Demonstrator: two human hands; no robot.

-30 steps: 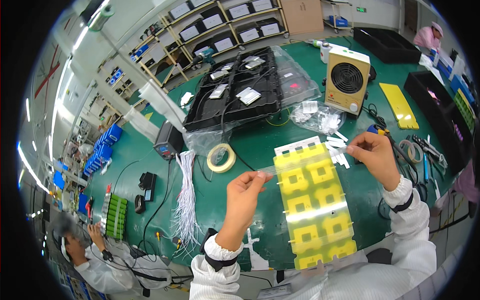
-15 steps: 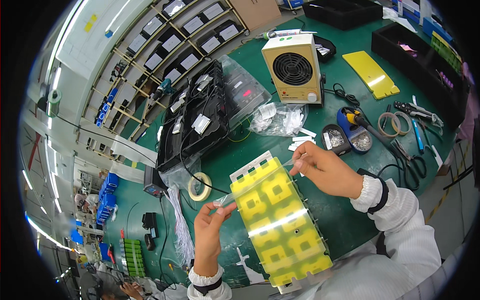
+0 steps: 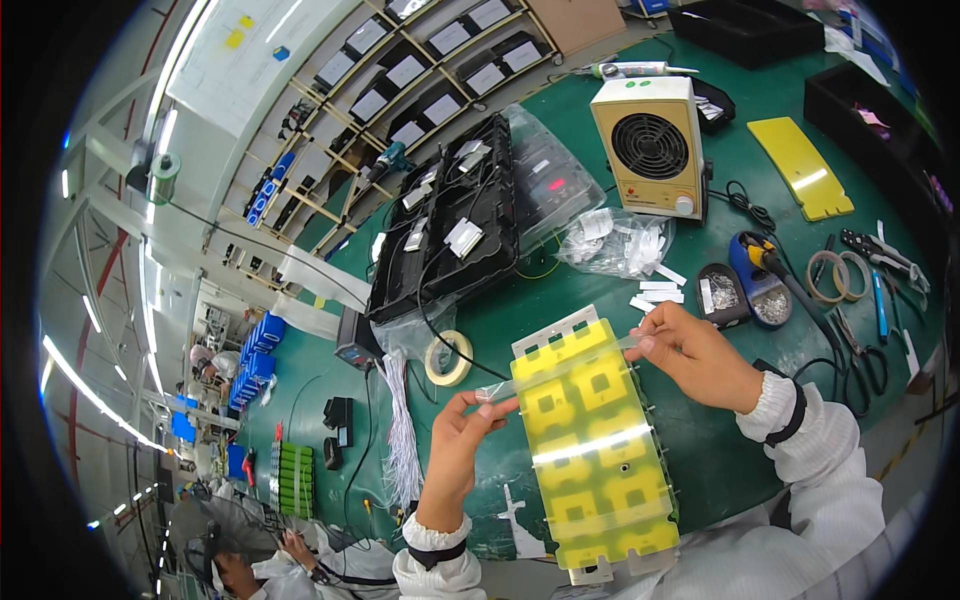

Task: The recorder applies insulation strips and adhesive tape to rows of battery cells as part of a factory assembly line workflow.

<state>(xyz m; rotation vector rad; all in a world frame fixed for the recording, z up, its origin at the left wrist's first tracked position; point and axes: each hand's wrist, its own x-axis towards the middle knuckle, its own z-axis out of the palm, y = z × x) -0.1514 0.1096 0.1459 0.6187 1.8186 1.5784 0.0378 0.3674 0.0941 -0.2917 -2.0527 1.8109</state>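
Both hands (image 3: 459, 445) (image 3: 697, 362) on barely visible strip (image 3: 562, 371)

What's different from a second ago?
The right hand has moved left, in toward the yellow panel, uncovering the blue soldering-iron stand. The left hand and right still hold the clear strip; nothing was let go. The fan box and tape roll stayed put, though the view shifted.

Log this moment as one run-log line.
left hand: pinching left end of long clear tape strip | right hand: pinching right end | strip: spanning yellow rectangular panel near far end, contact unclear
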